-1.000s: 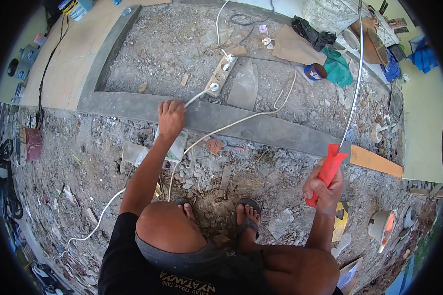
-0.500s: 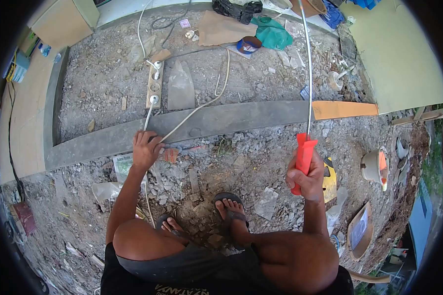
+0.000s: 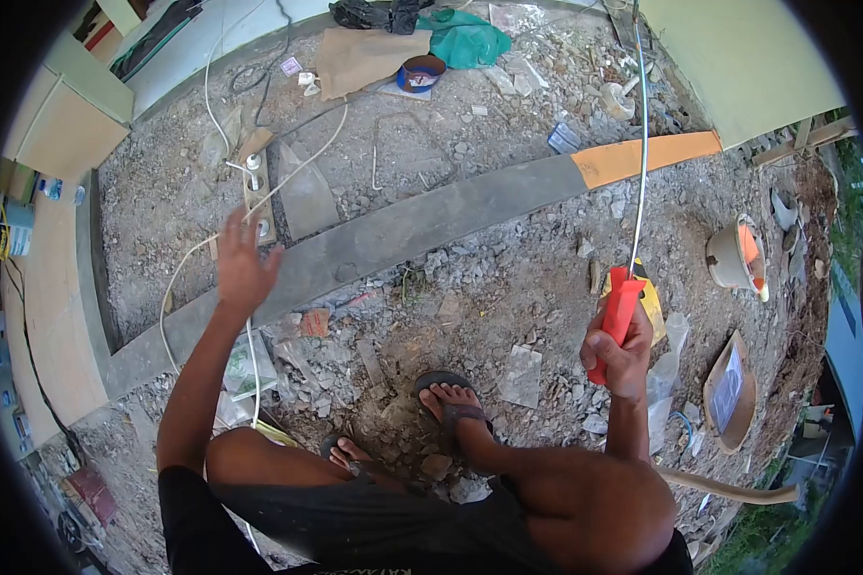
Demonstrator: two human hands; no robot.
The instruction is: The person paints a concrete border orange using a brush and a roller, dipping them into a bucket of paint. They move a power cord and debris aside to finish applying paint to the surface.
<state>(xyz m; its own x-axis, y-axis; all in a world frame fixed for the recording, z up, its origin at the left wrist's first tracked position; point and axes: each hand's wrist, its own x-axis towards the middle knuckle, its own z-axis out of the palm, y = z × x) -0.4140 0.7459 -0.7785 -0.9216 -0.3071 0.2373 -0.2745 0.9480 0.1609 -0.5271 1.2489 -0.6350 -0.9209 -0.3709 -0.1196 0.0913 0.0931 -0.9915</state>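
Note:
My left hand [image 3: 245,264] is raised with its fingers spread, over the near end of the power strip [image 3: 257,192]. A white cable [image 3: 307,165] passes by its fingertips, and the hand holds nothing that I can see. My right hand [image 3: 619,353] is wrapped round the red handle [image 3: 619,326] of a tool with a long thin metal rod [image 3: 642,144]. The rod points away from me and runs past the orange end of the grey concrete strip [image 3: 431,218].
Rubble covers the ground. Beyond the strip lie brown paper [image 3: 360,57], a green cloth [image 3: 470,38] and a blue-rimmed tin [image 3: 420,74]. A bucket [image 3: 729,254] and a brown tray [image 3: 729,393] stand at the right. A curved pole [image 3: 729,489] lies near my knee.
My left hand has lifted off the cable by the concrete strip and moved left and up, fingers spreading. The cable has shifted left. The view has turned; my right hand still grips the red handle.

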